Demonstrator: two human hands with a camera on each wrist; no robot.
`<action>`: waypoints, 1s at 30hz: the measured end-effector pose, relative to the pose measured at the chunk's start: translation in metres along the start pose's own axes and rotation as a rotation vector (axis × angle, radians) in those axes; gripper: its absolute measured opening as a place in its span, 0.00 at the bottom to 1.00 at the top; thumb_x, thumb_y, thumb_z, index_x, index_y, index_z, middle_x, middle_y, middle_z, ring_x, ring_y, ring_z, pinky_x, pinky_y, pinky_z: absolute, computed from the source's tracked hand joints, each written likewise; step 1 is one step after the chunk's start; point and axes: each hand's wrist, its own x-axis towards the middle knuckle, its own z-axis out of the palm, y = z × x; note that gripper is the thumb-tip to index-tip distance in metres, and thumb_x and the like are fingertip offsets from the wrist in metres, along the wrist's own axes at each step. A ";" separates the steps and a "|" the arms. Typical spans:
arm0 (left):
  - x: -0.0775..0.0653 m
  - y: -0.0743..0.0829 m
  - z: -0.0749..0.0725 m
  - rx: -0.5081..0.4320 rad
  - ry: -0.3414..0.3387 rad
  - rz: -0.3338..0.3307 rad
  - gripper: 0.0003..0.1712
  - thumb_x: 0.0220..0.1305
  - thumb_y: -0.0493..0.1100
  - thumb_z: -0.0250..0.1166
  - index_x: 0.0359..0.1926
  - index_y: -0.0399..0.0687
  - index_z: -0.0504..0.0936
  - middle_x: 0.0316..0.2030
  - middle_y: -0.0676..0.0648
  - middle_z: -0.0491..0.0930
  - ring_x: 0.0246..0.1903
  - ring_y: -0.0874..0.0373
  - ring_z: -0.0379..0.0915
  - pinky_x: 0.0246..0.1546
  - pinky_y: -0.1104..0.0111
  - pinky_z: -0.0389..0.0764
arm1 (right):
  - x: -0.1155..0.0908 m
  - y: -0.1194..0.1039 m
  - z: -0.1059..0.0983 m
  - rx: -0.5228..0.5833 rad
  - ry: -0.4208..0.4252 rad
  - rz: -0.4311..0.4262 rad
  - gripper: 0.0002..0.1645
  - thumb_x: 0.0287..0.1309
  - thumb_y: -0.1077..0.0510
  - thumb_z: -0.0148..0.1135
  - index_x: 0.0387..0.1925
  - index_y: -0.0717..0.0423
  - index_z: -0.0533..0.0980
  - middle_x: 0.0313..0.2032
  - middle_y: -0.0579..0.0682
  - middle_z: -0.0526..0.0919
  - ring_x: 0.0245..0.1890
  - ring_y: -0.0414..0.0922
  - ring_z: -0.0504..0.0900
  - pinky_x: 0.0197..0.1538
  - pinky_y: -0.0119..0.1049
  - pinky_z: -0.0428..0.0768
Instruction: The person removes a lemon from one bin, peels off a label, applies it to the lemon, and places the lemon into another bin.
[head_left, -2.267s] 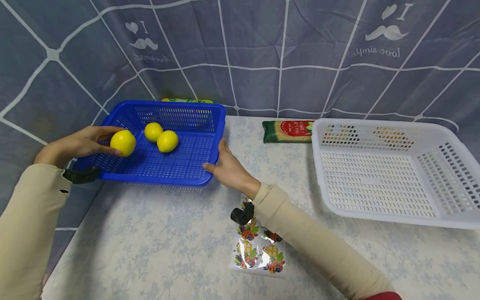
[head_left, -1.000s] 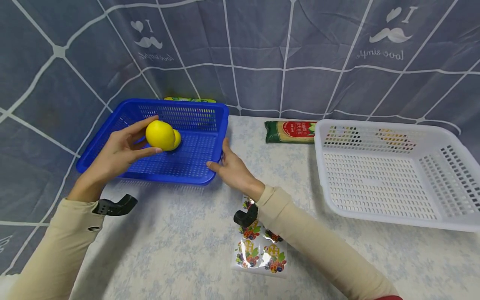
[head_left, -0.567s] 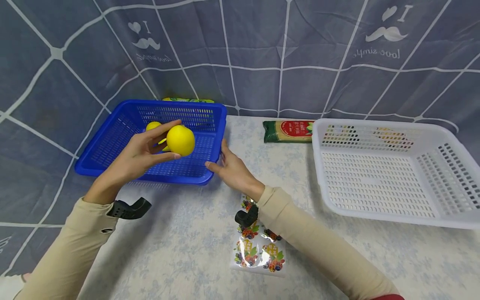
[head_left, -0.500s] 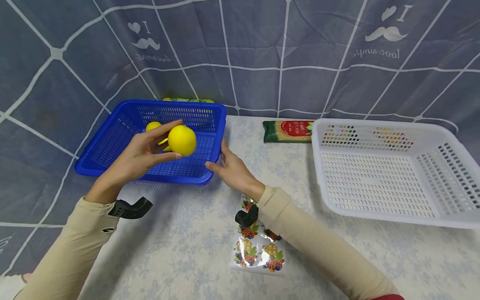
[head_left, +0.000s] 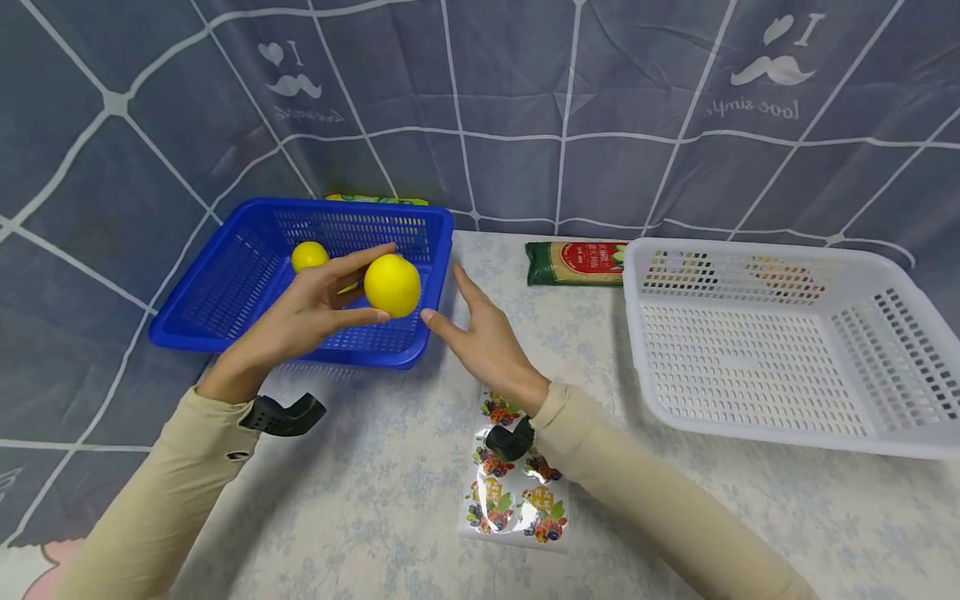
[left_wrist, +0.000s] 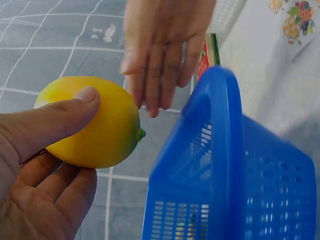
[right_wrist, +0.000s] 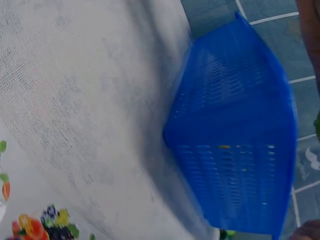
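Note:
My left hand point(head_left: 300, 312) holds a lemon point(head_left: 392, 286) between thumb and fingers, above the right part of the blue basket point(head_left: 300, 354). In the left wrist view the lemon point(left_wrist: 100, 125) is an oval yellow fruit with a green stem nub, the thumb pressed on its near side. Another lemon point(head_left: 309, 256) lies inside the basket; a further one is mostly hidden behind the left hand. My right hand point(head_left: 491, 346) is just right of the basket's rim, fingers straight and spread from the thumb, holding nothing. In the right wrist view the basket point(right_wrist: 225, 140) stands tilted across the picture.
A white basket point(head_left: 750, 433) stands at the right. Beside it lies a green and red packet point(head_left: 577, 263) at the back. A sheet of fruit stickers point(head_left: 517, 508) lies under the right wrist. Grey curtain point(head_left: 517, 108) closes the back and left side.
My left hand has carried the lemon rightward from the basket's left side. My right hand, which gripped the basket's right rim, has let go and straightened its fingers.

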 end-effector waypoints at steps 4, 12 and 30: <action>0.006 0.002 0.007 -0.013 -0.025 0.006 0.42 0.61 0.28 0.66 0.74 0.41 0.59 0.72 0.41 0.59 0.69 0.43 0.59 0.65 0.61 0.65 | -0.006 -0.003 -0.010 0.064 -0.003 -0.095 0.41 0.72 0.44 0.52 0.77 0.41 0.46 0.75 0.37 0.48 0.73 0.39 0.54 0.69 0.34 0.60; 0.019 0.010 0.027 -0.068 -0.096 0.013 0.41 0.61 0.29 0.66 0.73 0.41 0.61 0.72 0.44 0.60 0.69 0.47 0.59 0.65 0.55 0.65 | -0.020 0.000 -0.026 0.214 -0.015 -0.180 0.40 0.69 0.51 0.59 0.76 0.47 0.53 0.74 0.42 0.55 0.71 0.36 0.59 0.66 0.31 0.65; 0.037 0.018 0.070 -0.093 -0.107 0.019 0.38 0.59 0.31 0.69 0.70 0.41 0.66 0.68 0.42 0.66 0.66 0.46 0.65 0.62 0.55 0.70 | -0.043 0.010 -0.048 0.212 0.075 -0.087 0.38 0.60 0.50 0.69 0.70 0.46 0.66 0.63 0.45 0.74 0.61 0.42 0.75 0.55 0.34 0.78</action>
